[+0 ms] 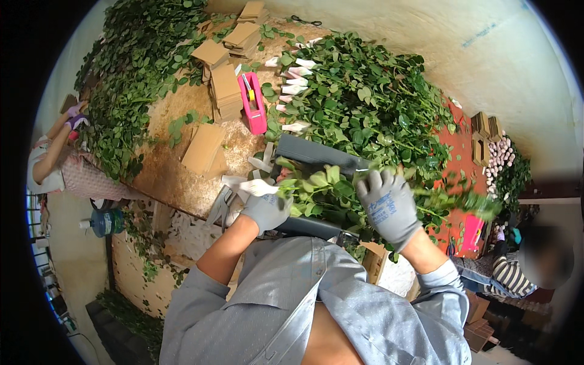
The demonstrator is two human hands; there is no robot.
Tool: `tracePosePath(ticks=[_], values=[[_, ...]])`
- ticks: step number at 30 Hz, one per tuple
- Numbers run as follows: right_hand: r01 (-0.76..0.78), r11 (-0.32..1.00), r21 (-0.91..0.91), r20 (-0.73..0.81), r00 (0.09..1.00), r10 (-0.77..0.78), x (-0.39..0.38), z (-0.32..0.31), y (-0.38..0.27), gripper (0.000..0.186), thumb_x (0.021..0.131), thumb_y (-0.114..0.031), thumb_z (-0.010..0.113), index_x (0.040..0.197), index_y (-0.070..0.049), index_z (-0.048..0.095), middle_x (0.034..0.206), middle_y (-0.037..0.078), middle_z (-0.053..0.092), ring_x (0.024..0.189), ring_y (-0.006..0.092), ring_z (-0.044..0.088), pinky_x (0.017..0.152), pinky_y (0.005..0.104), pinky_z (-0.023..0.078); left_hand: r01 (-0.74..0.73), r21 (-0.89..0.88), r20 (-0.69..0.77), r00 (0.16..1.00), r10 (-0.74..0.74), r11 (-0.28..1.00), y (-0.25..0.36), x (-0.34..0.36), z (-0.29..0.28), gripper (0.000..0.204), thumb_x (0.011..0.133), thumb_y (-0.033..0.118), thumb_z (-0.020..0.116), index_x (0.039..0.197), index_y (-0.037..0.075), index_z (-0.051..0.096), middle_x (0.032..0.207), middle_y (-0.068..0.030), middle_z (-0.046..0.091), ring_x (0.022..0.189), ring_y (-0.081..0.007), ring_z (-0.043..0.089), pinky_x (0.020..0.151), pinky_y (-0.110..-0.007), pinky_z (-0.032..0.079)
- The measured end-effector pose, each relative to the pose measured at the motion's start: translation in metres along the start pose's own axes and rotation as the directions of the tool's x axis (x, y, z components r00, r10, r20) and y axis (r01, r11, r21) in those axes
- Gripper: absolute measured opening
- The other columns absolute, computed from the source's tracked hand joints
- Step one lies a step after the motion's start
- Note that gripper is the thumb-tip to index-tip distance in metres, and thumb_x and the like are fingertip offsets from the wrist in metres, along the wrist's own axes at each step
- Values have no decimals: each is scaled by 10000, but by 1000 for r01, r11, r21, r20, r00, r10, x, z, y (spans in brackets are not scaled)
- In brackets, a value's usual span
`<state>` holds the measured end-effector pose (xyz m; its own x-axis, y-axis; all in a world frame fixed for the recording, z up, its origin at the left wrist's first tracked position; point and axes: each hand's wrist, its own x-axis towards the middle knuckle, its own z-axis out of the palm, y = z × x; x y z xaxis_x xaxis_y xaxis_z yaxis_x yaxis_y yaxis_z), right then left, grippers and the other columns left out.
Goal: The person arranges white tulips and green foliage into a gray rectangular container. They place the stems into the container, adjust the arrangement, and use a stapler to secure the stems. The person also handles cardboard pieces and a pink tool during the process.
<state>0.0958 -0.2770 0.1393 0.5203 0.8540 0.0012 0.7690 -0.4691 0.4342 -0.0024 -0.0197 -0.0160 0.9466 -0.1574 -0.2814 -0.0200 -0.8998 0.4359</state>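
Note:
My left hand (pixel 267 212), in a grey work glove, is closed around the head end of a leafy rose stem (pixel 325 185). A white sleeve (pixel 258 187) covers its bud and sticks out past my fingers. Farther right along the greenery, my right hand (pixel 388 204), in a matching glove, has its fingers curled over the stem, with the palm side hidden. The leafy end beyond it is smeared by motion. Under the stem lies a dark padded trough (pixel 322 153), its near edge by my waist. Just beyond is a big pile of roses (pixel 371 91) with white-sleeved heads facing left.
A pink tape dispenser (pixel 253 103) stands beside stacked cardboard pieces (pixel 226 91) on the wooden table (pixel 161 179). More foliage (pixel 137 73) heaps at the far left. Co-workers appear at the left edge, with purple gloves (pixel 76 115), and at the right, in a striped sleeve (pixel 511 277).

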Motion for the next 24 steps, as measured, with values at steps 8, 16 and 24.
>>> tracePosePath(ticks=[8,16,24], values=[[-196,976,100,367,919,146,-15,125,-23,183,966,-187,583,1094,-122,696,1010,122,658,875,293,684,683,423,535,-238,138,-270,925,268,961,-6,2,5,332,953,210,575,1186,16,711,1414,-101,615,1097,-277,635,954,-398,485],[-299,954,-28,429,858,282,-7,110,-20,168,926,-159,574,1005,-94,707,963,118,668,836,292,686,637,439,500,-164,102,-203,962,182,981,0,-3,-3,345,973,233,562,1230,43,691,1399,-94,626,1130,-261,620,966,-389,481],[-314,918,243,166,946,279,26,35,-53,159,863,-153,654,1016,-119,627,984,78,610,890,234,654,712,394,528,-191,104,-230,950,210,976,-4,2,5,281,950,218,559,1129,56,705,1365,-99,636,1029,-320,638,923,-443,501]])
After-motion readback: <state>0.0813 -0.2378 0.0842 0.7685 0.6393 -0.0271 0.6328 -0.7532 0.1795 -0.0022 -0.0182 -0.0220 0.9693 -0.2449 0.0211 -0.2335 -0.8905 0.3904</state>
